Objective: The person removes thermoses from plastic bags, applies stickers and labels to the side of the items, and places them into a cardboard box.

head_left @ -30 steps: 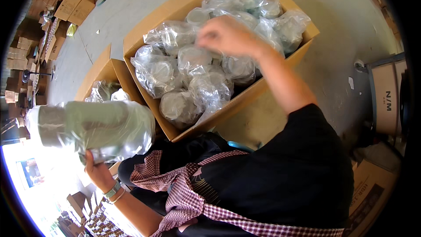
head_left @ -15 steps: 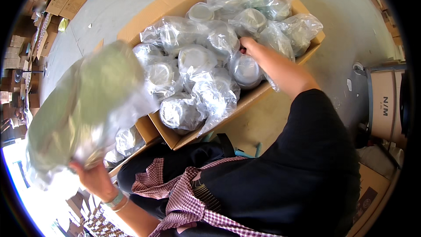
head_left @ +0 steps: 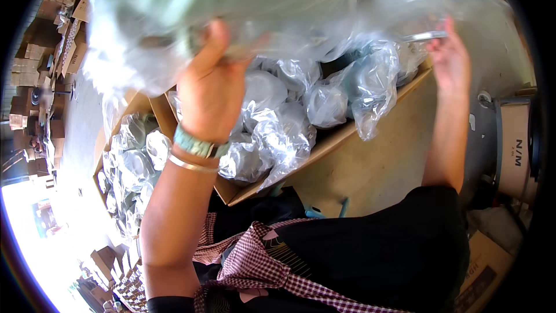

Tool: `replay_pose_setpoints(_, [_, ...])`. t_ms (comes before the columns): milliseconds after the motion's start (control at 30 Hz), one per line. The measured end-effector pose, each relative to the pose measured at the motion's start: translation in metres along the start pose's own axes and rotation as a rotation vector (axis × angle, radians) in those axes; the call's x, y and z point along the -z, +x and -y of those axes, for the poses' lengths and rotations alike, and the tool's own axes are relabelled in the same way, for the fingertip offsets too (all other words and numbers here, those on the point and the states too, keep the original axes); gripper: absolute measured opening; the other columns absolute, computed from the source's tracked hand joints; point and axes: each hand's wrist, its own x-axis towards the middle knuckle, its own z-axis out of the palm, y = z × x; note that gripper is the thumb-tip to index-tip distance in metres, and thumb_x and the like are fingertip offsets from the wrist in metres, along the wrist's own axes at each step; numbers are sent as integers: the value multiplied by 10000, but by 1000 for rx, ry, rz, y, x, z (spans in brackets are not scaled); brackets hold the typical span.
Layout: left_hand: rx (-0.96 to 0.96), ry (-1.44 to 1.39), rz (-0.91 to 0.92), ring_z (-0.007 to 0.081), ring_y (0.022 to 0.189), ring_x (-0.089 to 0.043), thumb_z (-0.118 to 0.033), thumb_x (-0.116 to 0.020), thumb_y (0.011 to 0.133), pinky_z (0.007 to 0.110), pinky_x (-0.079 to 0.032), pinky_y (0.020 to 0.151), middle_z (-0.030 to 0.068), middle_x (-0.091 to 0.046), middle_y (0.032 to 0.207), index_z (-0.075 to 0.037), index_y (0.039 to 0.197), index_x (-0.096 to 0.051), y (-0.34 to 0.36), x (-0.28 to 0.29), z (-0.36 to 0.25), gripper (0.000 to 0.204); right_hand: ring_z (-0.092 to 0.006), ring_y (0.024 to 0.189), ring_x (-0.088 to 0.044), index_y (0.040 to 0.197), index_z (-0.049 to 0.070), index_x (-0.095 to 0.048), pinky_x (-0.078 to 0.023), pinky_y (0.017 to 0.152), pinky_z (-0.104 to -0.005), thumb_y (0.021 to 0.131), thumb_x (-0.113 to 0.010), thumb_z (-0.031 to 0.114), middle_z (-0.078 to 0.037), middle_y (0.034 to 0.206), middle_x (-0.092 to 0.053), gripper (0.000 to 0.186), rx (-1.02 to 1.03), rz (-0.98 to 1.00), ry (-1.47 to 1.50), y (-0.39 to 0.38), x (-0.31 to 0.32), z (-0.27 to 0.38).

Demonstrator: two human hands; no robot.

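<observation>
My left hand (head_left: 211, 93) grips the underside of a large bundle in clear plastic (head_left: 226, 0), greenish inside and smeared by motion. Raised at the right, my right hand (head_left: 452, 61) pinches a clear plastic-bagged item (head_left: 431, 0); its blur hides the kind, though a flat bright rim shows by the fingers. Beneath both hands lies a cardboard carton (head_left: 341, 145) of round clear containers in plastic bags (head_left: 263, 90). One bagged container (head_left: 373, 75) hangs over the carton's right edge. The bundle covers the carton's far part.
A second carton (head_left: 167, 117) with several bagged containers (head_left: 134, 165) adjoins on the left. Stacked boxes (head_left: 35, 52) line the far left. A brown box (head_left: 512, 145) stands at the right. Below the cartons are my black clothes and checked cloth (head_left: 255, 255).
My left hand has swung the greenish bundle from the left up over the carton. My right hand has come out of the carton, up and right, with a bagged item.
</observation>
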Motion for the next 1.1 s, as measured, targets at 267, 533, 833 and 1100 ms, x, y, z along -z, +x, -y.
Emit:
replay_pose_setpoints(267, [330,336,-243,194,1151,-583,-127,-755,901,421,-593,860,91,-578,1288,-31,1351,-486,38,9,129,533,-231,991,-520,1236,-6,-514,-420,877,-366,1045,-485,164,-242,1479,-398,257,216,422,323,-10,76,64])
replay_pose_setpoints(533, [4,1217,-68,267,949,-668,-202,-774,874,405,-566,860,87,-702,1108,-52,1154,-656,48,40,177,338,-196,863,-428,1434,-73,-389,-387,745,-308,1073,-440,280,-273,1628,-115,507,79,497,345,-34,79,49])
replay_pose_setpoints(833, [575,1362,499,400,1366,-472,-450,-842,747,419,-376,1141,283,-448,1485,9,1521,-291,22,64,178,1055,-131,730,-486,1406,-19,-449,-370,553,-240,1092,-358,405,-280,1541,-369,535,-130,635,160,-34,81,17])
replay_pose_setpoints(1100, [499,1179,216,227,1023,-690,-283,-787,860,360,-559,838,141,-656,1236,-37,1277,-585,-21,48,112,524,-79,466,-431,1083,-75,-629,-306,426,-206,1070,-347,406,-361,1377,-532,558,-12,613,-368,-39,31,-7])
